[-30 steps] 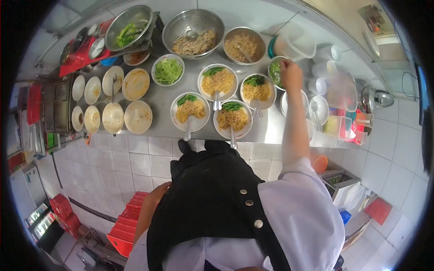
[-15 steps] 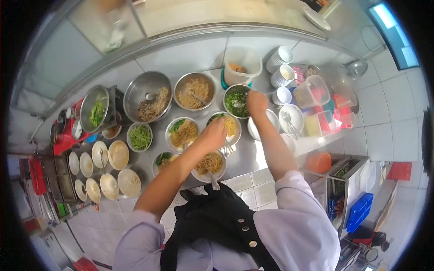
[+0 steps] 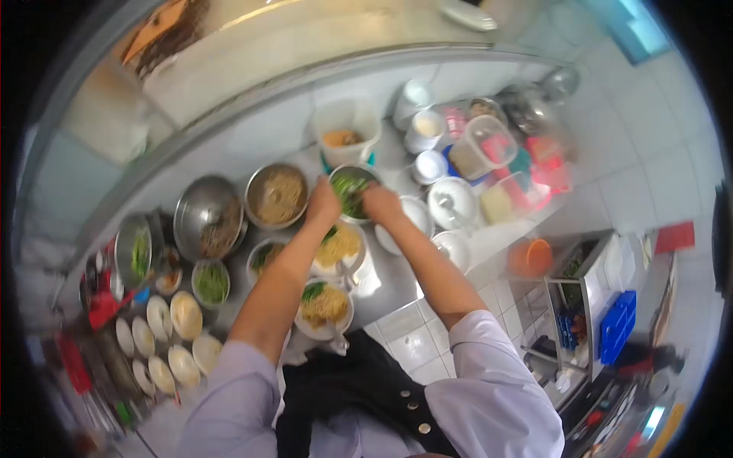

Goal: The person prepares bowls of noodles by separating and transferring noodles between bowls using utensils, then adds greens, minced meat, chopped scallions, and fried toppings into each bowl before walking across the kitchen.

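A metal bowl of chopped greens (image 3: 352, 191) stands on the steel counter between my hands. My left hand (image 3: 324, 203) is closed at its left rim and appears to grip it. From the right side, my right hand (image 3: 381, 204) reaches over the rim with curled fingers down at the greens; what they pinch is hidden. Just below my hands sits a bowl of noodles and greens (image 3: 340, 246). Nearer to me is another noodle bowl (image 3: 324, 305) with utensils resting in it. A further bowl (image 3: 263, 258) is partly hidden by my left forearm.
Left of my hands are a metal bowl of noodle-like food (image 3: 278, 196) and a larger metal bowl (image 3: 200, 217). Several used pale bowls (image 3: 185, 316) stand at the left. A clear tub (image 3: 346, 126) is behind; stacked white cups (image 3: 425, 130) and white plates (image 3: 452, 203) are at the right.
My left hand has moved from above a noodle bowl to the left rim of the greens bowl. My right hand remains at that bowl. The whole view has shifted and tilted.
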